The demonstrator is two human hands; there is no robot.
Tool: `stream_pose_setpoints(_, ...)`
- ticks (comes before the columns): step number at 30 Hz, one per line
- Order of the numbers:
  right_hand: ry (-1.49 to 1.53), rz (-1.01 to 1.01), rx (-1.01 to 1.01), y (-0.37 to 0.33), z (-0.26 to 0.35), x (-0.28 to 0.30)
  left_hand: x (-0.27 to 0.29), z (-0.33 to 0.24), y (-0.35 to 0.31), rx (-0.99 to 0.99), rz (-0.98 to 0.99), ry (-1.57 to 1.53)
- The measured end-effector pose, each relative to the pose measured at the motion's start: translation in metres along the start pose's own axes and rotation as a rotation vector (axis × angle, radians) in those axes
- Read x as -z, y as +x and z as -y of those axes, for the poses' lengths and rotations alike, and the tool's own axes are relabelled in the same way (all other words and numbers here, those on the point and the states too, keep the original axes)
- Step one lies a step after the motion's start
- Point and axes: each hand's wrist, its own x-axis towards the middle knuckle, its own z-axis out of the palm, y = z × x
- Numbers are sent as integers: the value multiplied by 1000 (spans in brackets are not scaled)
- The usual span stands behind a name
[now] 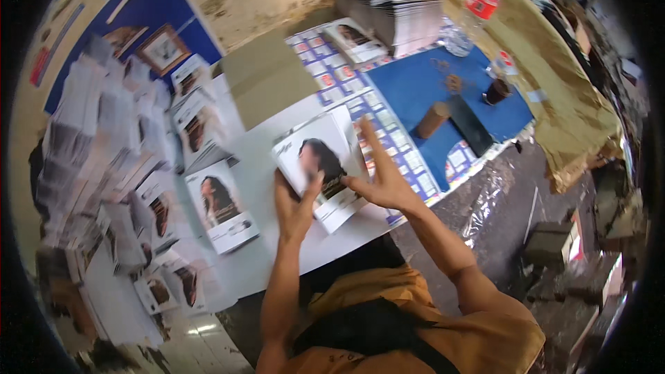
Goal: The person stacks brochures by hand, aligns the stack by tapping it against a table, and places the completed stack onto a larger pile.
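A small stack of white printed leaflets (339,209), with a dark-haired portrait on top, is tilted just above the white tabletop in front of me. My left hand (294,206) grips its lower left edge, thumb on the cover. At the right side, my right hand (385,181) has its fingers stretched out and apart along the edge, with the thumb touching the cover. Behind the top leaflet, more white pages stick out toward the upper right. To the left lies a separate pile of matching leaflets (222,213).
Tall stacks of leaflets (104,111) crowd the left side. Another stack (395,17) stands at the back. On a blue mat (409,83) are a brown cylinder (433,120), a black phone (470,125), a dark drink glass (496,91) and a plastic bottle (478,10). Brown paper (554,97) covers the right.
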Motion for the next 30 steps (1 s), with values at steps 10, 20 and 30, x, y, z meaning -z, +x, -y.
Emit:
stream_pose_setpoints(10, 545, 169, 77, -10, 4, -12, 30, 12, -18, -139, 178, 14)
stream_pose_setpoints(20, 469, 52, 202, -24, 8, -28, -2, -15, -16, -332, 45, 122)
stream_pose_setpoints(30, 494, -65, 194, -38, -6, -38, -6, -1, -29, -282, 90, 82)
